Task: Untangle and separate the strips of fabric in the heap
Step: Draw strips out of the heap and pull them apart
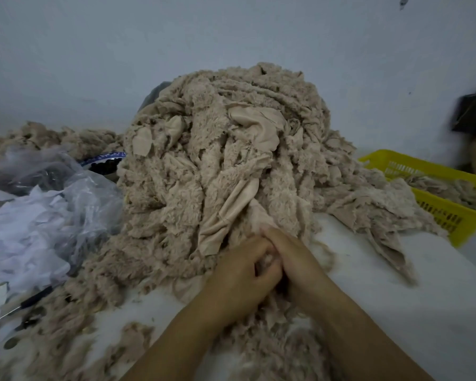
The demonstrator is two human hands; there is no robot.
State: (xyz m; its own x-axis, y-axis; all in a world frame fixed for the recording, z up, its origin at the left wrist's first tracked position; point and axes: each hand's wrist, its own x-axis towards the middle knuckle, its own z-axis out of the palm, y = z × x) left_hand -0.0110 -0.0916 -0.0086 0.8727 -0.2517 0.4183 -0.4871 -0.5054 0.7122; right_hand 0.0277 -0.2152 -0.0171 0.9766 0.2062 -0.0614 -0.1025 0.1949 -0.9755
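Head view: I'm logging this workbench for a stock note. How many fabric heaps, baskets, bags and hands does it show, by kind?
Beige fleecy fabric heaps: 2, the large middle heap and a low far-left heap
Yellow slotted plastic basket: 1
Bags: 2, a clear plastic bag and a black hanging bag
Hands: 2, left hand and right hand, fingers gripping the large middle heap's edge
Total: 7

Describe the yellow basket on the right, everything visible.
The yellow basket looks like moulded plastic. It is rectangular, and its walls are pierced with rows of narrow slots under a solid rim. It stands upright at the right of the scene, with its far end cut off by the frame edge. Beige fluffy fabric strips lie inside it. Fabric spilling from the big heap lies against its left wall and rim. What the basket stands on is hidden.
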